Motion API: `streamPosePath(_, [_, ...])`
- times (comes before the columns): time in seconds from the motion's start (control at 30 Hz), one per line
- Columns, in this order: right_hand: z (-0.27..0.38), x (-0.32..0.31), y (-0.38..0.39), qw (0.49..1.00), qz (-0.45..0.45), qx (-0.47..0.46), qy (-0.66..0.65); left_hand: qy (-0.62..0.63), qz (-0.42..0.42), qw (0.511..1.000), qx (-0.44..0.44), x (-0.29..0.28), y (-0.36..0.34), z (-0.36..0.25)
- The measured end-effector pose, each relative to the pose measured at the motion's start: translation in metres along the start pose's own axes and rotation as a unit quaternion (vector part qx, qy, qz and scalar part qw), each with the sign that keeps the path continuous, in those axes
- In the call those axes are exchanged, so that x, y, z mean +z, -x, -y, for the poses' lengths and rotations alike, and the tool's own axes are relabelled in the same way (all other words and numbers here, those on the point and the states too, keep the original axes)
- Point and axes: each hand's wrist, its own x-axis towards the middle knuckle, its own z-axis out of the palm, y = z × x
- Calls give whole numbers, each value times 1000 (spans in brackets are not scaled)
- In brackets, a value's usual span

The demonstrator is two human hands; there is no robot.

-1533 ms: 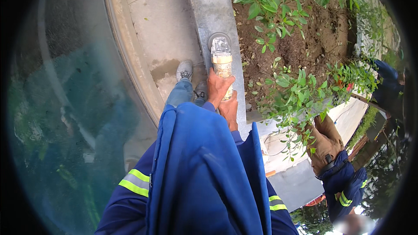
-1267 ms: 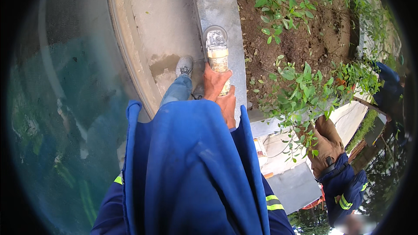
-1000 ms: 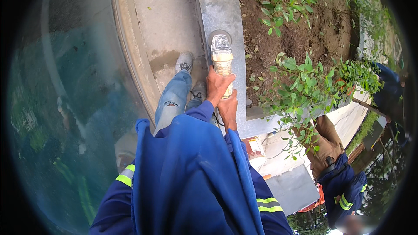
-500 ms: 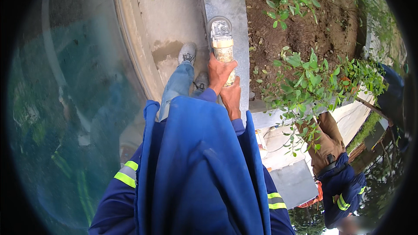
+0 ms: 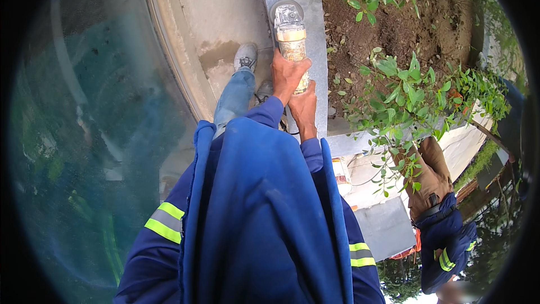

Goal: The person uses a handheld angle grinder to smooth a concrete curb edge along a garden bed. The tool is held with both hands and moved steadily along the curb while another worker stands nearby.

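Both hands, left hand (image 5: 287, 73) ahead of right hand (image 5: 304, 108), wrap their fingers tightly around an angle grinder (image 5: 291, 36) over the concrete curb (image 5: 315, 0)

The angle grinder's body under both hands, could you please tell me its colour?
Pale yellowish-cream, dust-speckled, on the angle grinder; it shows best in the head view.

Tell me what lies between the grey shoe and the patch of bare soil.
In the head view, the grey stone curb runs between the grey shoe and the soil. The angle grinder, gripped by both hands, left hand and right hand, sits on it.
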Motion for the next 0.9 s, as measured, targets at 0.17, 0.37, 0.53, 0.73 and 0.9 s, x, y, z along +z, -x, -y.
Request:
streamPosePath(0.17, [3, -10, 4, 998, 11, 58, 36, -1, 7, 1000, -5, 9, 5, 3])
streamPosePath(0.37, [0, -11, 10, 997, 26, 46, 60, 53, 5, 999, 6, 3, 21, -7])
streamPosePath(0.53, [20, -10, 8, 998, 16, 46, 44, 41, 10, 998, 50, 4, 2, 1])
streamPosePath(0.73, [7, -11, 14, 997, 24, 46, 60, 64, 3, 997, 52, 2, 17, 6])
streamPosePath(0.9, [12, -14, 8, 997, 16, 52, 50, 48, 15, 998, 38, 4, 14, -3])
